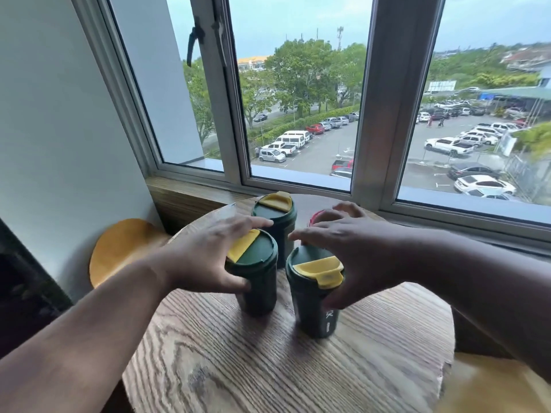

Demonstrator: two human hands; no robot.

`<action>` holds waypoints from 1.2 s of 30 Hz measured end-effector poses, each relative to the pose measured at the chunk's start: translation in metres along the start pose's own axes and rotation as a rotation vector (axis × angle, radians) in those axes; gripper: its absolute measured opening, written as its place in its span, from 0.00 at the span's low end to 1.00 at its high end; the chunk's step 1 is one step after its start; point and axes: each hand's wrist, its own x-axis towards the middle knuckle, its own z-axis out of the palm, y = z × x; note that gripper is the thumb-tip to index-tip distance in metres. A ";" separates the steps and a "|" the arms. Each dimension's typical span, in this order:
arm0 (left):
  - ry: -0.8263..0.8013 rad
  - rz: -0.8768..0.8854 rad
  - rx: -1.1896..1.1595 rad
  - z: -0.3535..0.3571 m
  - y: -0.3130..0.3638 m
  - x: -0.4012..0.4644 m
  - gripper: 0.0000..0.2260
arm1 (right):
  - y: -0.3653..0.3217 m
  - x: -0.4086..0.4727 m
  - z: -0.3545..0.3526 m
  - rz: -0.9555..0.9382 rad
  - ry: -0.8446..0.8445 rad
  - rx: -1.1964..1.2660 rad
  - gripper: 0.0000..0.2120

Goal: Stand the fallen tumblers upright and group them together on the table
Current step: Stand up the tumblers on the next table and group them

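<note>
Round wood-grain bench (268,368) by a window (298,99). Three dark green plastic tumblers with dark green lids and yellow flip tabs all stand upright near the far edge of the bench, grouped close. Near-left green tumbler (258,281): yellow tab on the left of its lid, partly under fingers. Near-right green tumbler (316,299): yellow tab with raised spout facing the near edge, white lettering low on its side. Small gap between these two. Far green tumbler (275,213) just behind them, closest to the far edge, tab at the back of its lid. A fourth tumbler with a red lid (317,217) sits behind the right hand, mostly hidden; cannot tell its pose.

Left hand (208,257): fingers spread over the lid of the near-left tumbler, thumb curled against its side, gripping it. Right hand (351,251): fingers spread and arched over the near-right tumbler, thumb on its right side, gripping it. A round yellow wooden stool seat (119,248) sits off the bench's left edge.
</note>
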 end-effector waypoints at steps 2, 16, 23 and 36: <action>0.057 -0.019 -0.017 0.000 -0.002 0.003 0.43 | -0.001 0.001 0.001 0.005 0.013 0.013 0.50; 0.290 -0.188 -0.001 0.021 0.016 -0.002 0.44 | 0.004 0.008 0.007 -0.035 0.094 0.143 0.47; 0.285 -0.236 -0.038 0.022 0.017 -0.001 0.44 | 0.003 0.013 0.007 -0.063 0.057 0.090 0.46; 0.277 -0.263 -0.003 0.026 0.024 -0.003 0.44 | 0.010 0.015 0.010 -0.065 0.004 0.109 0.45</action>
